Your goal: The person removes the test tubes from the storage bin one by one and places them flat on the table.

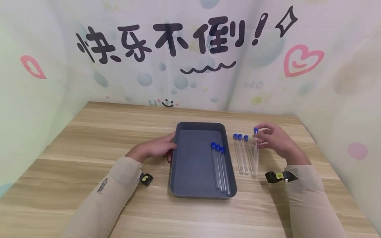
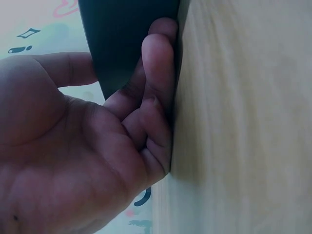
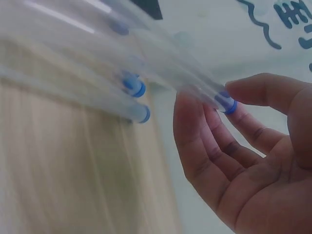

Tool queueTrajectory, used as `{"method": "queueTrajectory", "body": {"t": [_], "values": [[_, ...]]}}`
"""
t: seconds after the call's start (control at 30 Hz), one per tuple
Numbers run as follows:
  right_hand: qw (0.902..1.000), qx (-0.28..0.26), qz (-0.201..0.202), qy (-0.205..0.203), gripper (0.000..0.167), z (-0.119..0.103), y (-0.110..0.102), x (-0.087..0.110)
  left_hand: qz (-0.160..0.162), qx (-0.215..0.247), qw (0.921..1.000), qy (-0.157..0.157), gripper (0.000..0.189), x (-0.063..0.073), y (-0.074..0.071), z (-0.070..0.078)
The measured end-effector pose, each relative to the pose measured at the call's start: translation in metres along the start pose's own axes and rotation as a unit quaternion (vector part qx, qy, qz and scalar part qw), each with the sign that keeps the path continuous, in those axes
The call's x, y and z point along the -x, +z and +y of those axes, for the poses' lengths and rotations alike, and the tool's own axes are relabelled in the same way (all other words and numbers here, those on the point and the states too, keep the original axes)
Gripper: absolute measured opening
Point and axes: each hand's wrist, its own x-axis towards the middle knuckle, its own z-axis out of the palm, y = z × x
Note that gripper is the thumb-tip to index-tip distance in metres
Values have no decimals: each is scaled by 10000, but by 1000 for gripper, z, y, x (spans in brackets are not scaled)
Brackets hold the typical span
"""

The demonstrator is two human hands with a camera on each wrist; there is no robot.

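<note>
My right hand [image 1: 275, 140] pinches a clear test tube [image 1: 256, 155] by its blue cap [image 3: 229, 105] between thumb and fingers. The cap end is raised; the rounded end points toward me. Just left of it lie three more capped test tubes [image 1: 241, 155] on the table, side by side. At the left wall of a dark grey tray [image 1: 193, 165] my left hand [image 1: 156, 147] grips the side, thumb over the rim and fingers [image 2: 158, 58] curled against the outer wall. Inside the tray, along its right side, rest three blue-capped test tubes [image 1: 219, 168], caps away from me.
All this stands on a wood-grain table [image 1: 98, 142]. A printed cloth [image 1: 184, 89] with large black characters hangs behind the table's far edge and along both sides. Each wrist wears a strap with a small black camera [image 1: 271, 177].
</note>
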Motion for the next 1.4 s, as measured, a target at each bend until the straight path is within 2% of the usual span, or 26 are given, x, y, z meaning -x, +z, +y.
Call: {"method": "queueTrajectory", "body": {"t": [0.2, 0.43, 0.6, 0.9, 1.4], "values": [[9997, 43, 65, 245, 44, 11, 0, -6, -23, -8, 10000, 26, 63, -1, 0, -2], [9994, 29, 63, 337, 49, 20, 3, -12, 14, -61, 10000, 4, 65, -1, 0, -2], [9994, 119, 0, 313, 48, 21, 5, -13, 14, -64, 10000, 23, 65, -3, -1, -3], [9959, 791, -8, 431, 52, 21, 10, -17, -7, -16, 10000, 51, 65, -3, -1, -4], [9941, 981, 34, 464, 51, 22, 15, -19, 17, -78, 10000, 38, 64, -4, 0, -3]]}}
